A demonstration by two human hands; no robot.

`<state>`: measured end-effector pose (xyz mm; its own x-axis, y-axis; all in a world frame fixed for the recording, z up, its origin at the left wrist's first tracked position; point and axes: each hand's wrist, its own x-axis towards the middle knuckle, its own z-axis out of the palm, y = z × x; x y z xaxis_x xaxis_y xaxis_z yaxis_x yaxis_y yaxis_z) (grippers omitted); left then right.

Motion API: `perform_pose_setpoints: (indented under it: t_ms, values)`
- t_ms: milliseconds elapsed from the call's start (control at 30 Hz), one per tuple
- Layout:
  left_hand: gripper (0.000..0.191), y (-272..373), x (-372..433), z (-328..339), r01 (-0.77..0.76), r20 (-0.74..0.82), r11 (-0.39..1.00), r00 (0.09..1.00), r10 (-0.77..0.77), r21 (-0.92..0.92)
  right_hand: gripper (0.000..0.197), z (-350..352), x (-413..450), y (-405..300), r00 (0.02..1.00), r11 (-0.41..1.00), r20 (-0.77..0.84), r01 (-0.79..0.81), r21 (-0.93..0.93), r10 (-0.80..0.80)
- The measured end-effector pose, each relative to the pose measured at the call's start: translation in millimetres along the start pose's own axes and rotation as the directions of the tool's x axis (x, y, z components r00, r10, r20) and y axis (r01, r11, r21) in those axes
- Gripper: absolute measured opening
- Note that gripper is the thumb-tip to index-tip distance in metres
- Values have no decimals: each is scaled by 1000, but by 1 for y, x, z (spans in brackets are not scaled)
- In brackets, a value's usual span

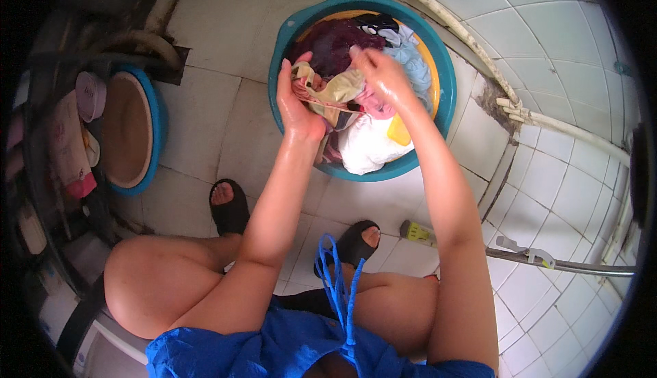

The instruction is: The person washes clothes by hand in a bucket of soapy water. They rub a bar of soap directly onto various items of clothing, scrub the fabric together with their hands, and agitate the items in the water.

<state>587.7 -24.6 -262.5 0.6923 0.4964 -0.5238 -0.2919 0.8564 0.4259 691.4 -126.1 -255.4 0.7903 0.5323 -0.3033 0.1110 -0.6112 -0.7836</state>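
Observation:
A teal basin (274, 90) on the tiled floor before me holds several wet clothes, with an orange basin rim (436, 78) inside it. My left hand (300, 108) cups a bunched beige and pink striped garment (336, 93) over the left side. Curled fingers of my right hand (382, 75) grip the other end of this garment; the exact hold is partly hidden. Below the hands lies a white cloth (367, 144) with a yellow soap bar (399, 130) on it. Dark maroon cloth (333, 44) and light blue cloth (410, 67) fill the far and right parts.
A blue-rimmed basin (156, 131) stands at the left by a dark rack. White pipes (462, 24) run along the tiled wall (559, 167) at the right. On the floor near my slippered foot (351, 247) lies a green and grey object (418, 233). A metal bar (590, 268) crosses at lower right.

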Motion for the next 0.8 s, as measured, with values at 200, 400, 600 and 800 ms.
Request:
perform_pose_setpoints:
  t_ms: [200,400,600,800]
  values:
    - [18,4,14,-1,-16,-113,992,994,2,-124,33,-30,-28,19,852,905,367,422,-59,-374]
    - [23,-31,3,10,76,-87,994,994,-69,81,12,-25,-26,-1,977,104,155,-171,980,143]
    - [25,-49,12,-3,342,119,913,939,-323,-222,18,43,-44,-34,826,792,-207,383,-475,-524]
    - [23,-51,3,1,293,613,839,788,60,-458,15,59,-43,-45,758,799,-305,447,-402,-577]
